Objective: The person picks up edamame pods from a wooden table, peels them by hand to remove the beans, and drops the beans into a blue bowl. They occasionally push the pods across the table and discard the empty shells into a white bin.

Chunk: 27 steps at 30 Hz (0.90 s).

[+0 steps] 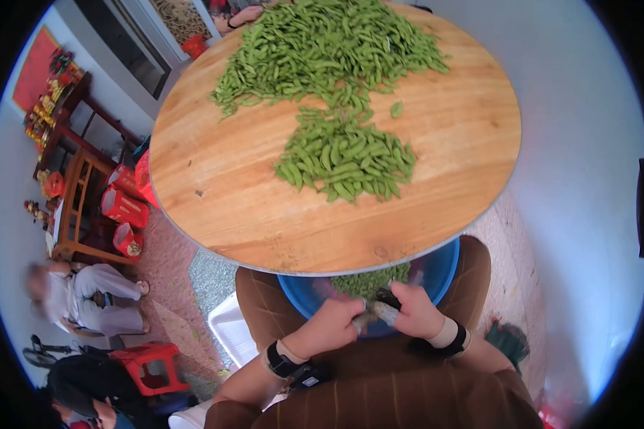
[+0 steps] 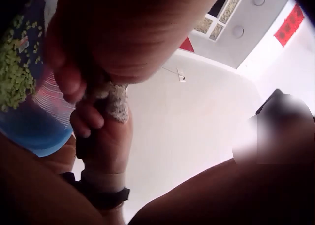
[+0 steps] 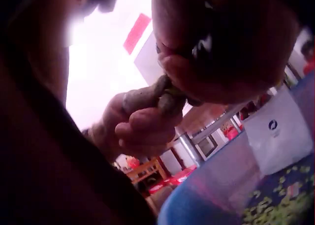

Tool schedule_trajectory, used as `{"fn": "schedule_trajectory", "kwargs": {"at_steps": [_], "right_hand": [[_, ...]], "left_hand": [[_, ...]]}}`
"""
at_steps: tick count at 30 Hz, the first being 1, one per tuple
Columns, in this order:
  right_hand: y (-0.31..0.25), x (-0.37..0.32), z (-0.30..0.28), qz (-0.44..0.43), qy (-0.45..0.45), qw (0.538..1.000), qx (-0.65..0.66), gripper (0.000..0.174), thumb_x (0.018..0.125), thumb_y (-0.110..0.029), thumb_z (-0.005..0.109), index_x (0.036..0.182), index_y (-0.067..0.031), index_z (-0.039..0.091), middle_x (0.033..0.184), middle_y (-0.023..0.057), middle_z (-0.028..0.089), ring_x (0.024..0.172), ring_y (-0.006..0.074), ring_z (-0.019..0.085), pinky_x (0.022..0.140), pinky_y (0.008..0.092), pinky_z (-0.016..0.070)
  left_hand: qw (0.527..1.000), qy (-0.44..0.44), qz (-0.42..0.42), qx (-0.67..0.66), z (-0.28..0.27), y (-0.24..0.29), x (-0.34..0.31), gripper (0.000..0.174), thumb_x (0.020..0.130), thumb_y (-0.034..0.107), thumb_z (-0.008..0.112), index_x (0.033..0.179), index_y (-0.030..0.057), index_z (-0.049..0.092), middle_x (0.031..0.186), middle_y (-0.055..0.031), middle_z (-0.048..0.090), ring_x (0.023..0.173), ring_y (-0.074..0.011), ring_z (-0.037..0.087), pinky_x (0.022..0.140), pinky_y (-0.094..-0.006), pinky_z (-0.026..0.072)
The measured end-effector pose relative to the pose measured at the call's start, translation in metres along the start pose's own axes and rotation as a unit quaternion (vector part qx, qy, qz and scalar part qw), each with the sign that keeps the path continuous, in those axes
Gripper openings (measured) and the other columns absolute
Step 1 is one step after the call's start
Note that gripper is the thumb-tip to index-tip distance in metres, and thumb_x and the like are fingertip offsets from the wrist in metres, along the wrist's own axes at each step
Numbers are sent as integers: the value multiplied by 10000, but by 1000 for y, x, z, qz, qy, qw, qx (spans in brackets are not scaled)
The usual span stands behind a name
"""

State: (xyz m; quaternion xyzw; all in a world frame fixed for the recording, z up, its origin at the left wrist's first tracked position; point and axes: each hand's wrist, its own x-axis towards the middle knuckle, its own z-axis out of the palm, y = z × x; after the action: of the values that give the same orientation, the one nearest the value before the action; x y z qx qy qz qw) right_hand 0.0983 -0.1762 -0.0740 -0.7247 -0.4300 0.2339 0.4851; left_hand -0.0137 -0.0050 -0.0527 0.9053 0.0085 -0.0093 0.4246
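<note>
Your L hand (image 1: pixel 330 327) pinched an apparent edamame pod (image 3: pixel 172 91), your R hand (image 1: pixel 418 313), fingers curled, met it (hold unclear), both at the blue basin (image 1: pixel 447 268), prob. to catch shelled beans (image 1: pixel 368 282), w/ pod pile (image 1: pixel 347 161) on tabletop (image 1: pixel 236 200) for easy reach.

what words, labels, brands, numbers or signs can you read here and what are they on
No text is readable.
Red box: pale marks, too small to read.
Wrist device's label: too small.
White item by the basin: dark round mark, no readable letters.
Red wall hanging: dark marks, too blurred.
</note>
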Motion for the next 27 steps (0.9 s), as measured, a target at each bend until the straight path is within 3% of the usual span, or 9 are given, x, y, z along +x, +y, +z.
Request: {"fn": "schedule_trajectory", "kwargs": {"at_steps": [1, 3, 7, 9, 13, 15, 18, 21, 27], "right_hand": [[-13, 2, -11, 172, -98, 964, 176, 201, 881, -222, 646, 884, -48, 545, 631, 24, 534, 520, 105, 492, 491, 285, 429], [-10, 7, -20, 186, -150, 929, 281, 230, 870, -244, 660, 882, -48, 540, 656, 8, 542, 541, 79, 504, 494, 254, 425], [-3, 10, -14, 172, -156, 844, 484, 234, 850, -239, 687, 921, -62, 551, 675, -20, 549, 552, 49, 507, 485, 206, 409], [-6, 12, -9, 171, -131, 898, 383, 199, 862, -213, 670, 890, -52, 556, 650, -18, 547, 535, 50, 496, 477, 211, 394], [6, 11, -12, 196, -91, 957, 192, 184, 844, -192, 677, 916, -38, 608, 650, -17, 562, 527, 49, 497, 473, 219, 394], [15, 9, -13, 208, -101, 960, 159, 226, 829, -201, 688, 970, -38, 620, 678, -15, 576, 534, 49, 506, 479, 221, 409], [22, 5, -13, 241, -83, 960, 117, 179, 829, -180, 676, 918, -33, 626, 664, 1, 586, 519, 55, 511, 476, 226, 415], [32, 4, -10, 243, -65, 960, 127, 170, 824, -163, 668, 875, -12, 611, 648, 54, 586, 540, 98, 526, 509, 262, 440], [18, 2, -14, 160, -31, 986, 43, 239, 812, -188, 673, 819, 26, 568, 645, 138, 549, 605, 168, 523, 580, 329, 456]], "left_hand": [[984, -86, -55, -146, -10, 11, 2, 104, 840, 48, 552, 921, 40, 616, 699, -84, 624, 584, -174, 601, 541, -309, 471], [917, -197, -106, -329, -16, 13, 1, 119, 923, 85, 519, 972, 56, 623, 726, 18, 607, 596, -51, 556, 524, -227, 459], [849, -166, -106, -490, -13, -2, -7, 125, 938, 124, 526, 978, 36, 605, 751, 2, 610, 611, -64, 558, 535, -216, 458], [860, -97, -156, -477, -28, -8, -24, 148, 950, 162, 526, 966, 30, 591, 762, -3, 607, 619, -59, 551, 545, -202, 452], [876, 44, -299, -375, -73, -24, -85, 136, 914, 176, 565, 903, 47, 605, 749, -39, 628, 594, -128, 575, 555, -245, 466], [949, 15, -297, 103, -91, -34, -111, 136, 842, 181, 621, 855, 45, 624, 745, -129, 633, 605, -265, 597, 570, -344, 482], [883, 30, -334, 328, -104, -28, -126, 196, 806, 239, 649, 839, 47, 627, 764, -188, 619, 691, -377, 609, 603, -437, 489], [909, 221, -241, 259, -123, -2, -77, 153, 797, 214, 640, 842, 68, 631, 741, -164, 617, 694, -371, 614, 603, -435, 492], [908, 304, -114, 264, -133, 4, 51, 216, 798, 147, 637, 980, 32, 611, 885, -171, 596, 811, -362, 603, 675, -438, 495]]}}
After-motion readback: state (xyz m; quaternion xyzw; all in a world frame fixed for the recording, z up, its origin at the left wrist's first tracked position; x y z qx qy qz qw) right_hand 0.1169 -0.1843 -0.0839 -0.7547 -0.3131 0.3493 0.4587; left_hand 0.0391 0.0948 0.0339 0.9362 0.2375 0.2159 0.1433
